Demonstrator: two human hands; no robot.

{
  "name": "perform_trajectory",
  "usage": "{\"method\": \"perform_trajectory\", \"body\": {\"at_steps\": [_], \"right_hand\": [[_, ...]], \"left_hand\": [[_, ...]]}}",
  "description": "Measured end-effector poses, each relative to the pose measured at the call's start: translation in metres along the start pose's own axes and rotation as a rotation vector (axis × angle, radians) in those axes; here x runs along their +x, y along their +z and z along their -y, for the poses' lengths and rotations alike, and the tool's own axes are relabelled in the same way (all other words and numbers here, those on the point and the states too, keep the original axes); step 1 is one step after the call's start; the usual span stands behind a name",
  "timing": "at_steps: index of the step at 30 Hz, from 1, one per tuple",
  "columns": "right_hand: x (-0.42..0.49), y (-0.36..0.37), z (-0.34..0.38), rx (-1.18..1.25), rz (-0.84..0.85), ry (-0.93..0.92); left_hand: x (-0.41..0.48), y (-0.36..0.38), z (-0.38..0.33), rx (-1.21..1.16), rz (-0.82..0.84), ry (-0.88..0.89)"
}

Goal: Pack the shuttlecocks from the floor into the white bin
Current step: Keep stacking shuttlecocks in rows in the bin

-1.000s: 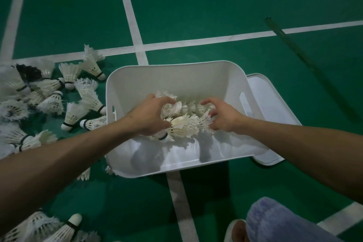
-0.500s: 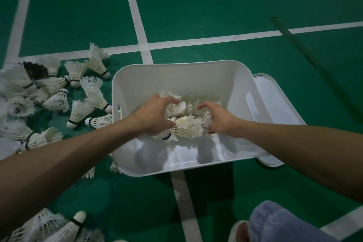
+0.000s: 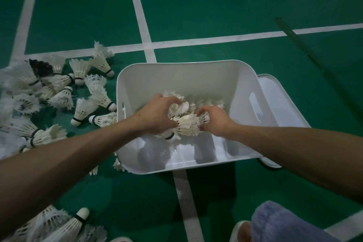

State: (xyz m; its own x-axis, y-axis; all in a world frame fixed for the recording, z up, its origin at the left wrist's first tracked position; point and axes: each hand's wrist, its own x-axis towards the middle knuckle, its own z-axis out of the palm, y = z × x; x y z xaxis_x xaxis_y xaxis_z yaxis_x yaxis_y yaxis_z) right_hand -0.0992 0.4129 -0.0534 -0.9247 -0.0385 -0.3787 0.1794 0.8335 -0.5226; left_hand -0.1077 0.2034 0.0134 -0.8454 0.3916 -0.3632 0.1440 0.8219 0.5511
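The white bin (image 3: 186,72) stands on the green court floor with both my hands inside it. My left hand (image 3: 157,116) grips a bunch of white feather shuttlecocks (image 3: 185,124) from the left side. My right hand (image 3: 215,122) curls its fingers round the feather end of the same bunch from the right. More shuttlecocks (image 3: 204,102) lie behind the hands on the bin's bottom. A large heap of shuttlecocks (image 3: 59,92) lies on the floor left of the bin, and a few more shuttlecocks (image 3: 64,226) sit near the bottom left corner.
A white lid (image 3: 280,104) lies flat under the bin's right side. White court lines (image 3: 196,40) cross the floor beyond the bin, and one runs under it. My knee in purple fabric (image 3: 284,224) and a white shoe (image 3: 239,232) show at bottom right.
Both hands have stayed in the bin and closed in a little on the bunch of shuttlecocks. The view has shifted slightly, so the bin sits a bit further right.
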Motion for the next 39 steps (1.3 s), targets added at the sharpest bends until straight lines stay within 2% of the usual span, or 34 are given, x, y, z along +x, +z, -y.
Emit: {"method": "perform_trajectory", "body": {"at_steps": [6, 10, 15, 17, 19, 22, 24, 26, 28, 30, 35, 37, 39], "right_hand": [[-0.002, -0.012, -0.001, 0.050, 0.043, 0.013], [-0.006, -0.034, -0.003, -0.132, 0.128, -0.022], [-0.014, -0.044, -0.001, -0.155, 0.155, -0.005], [-0.017, -0.049, 0.000, -0.216, 0.143, -0.021], [-0.020, -0.060, 0.005, -0.241, 0.048, -0.047], [-0.032, -0.074, 0.019, 0.026, -0.113, -0.147], [-0.044, -0.076, 0.030, 0.153, -0.072, -0.279], [-0.052, -0.073, 0.034, 0.130, -0.025, -0.412], [-0.053, -0.069, 0.031, 0.041, -0.038, -0.468], [-0.051, -0.067, 0.028, -0.022, -0.082, -0.450], [-0.051, -0.073, 0.015, -0.111, -0.140, -0.260], [-0.049, -0.077, 0.004, -0.138, -0.239, -0.149], [-0.046, -0.078, -0.004, -0.120, -0.317, -0.052]], "left_hand": [[-0.001, -0.001, -0.003, -0.002, 0.011, 0.013], [0.000, 0.002, -0.005, -0.025, 0.013, 0.009], [-0.003, 0.004, -0.007, 0.000, 0.022, 0.017], [-0.004, 0.004, -0.008, 0.009, 0.026, 0.020], [-0.005, 0.003, -0.009, 0.009, 0.031, 0.031], [-0.004, 0.001, -0.014, -0.004, 0.027, 0.082], [-0.003, 0.002, -0.020, -0.007, 0.017, 0.120], [0.001, 0.005, -0.027, -0.021, 0.009, 0.144], [0.005, 0.007, -0.035, -0.062, 0.006, 0.153], [0.008, 0.008, -0.041, -0.113, 0.006, 0.176], [0.017, 0.014, -0.048, -0.146, 0.004, 0.213], [0.027, 0.015, -0.042, -0.053, 0.034, 0.211], [0.036, 0.015, -0.038, 0.145, 0.127, 0.269]]}}
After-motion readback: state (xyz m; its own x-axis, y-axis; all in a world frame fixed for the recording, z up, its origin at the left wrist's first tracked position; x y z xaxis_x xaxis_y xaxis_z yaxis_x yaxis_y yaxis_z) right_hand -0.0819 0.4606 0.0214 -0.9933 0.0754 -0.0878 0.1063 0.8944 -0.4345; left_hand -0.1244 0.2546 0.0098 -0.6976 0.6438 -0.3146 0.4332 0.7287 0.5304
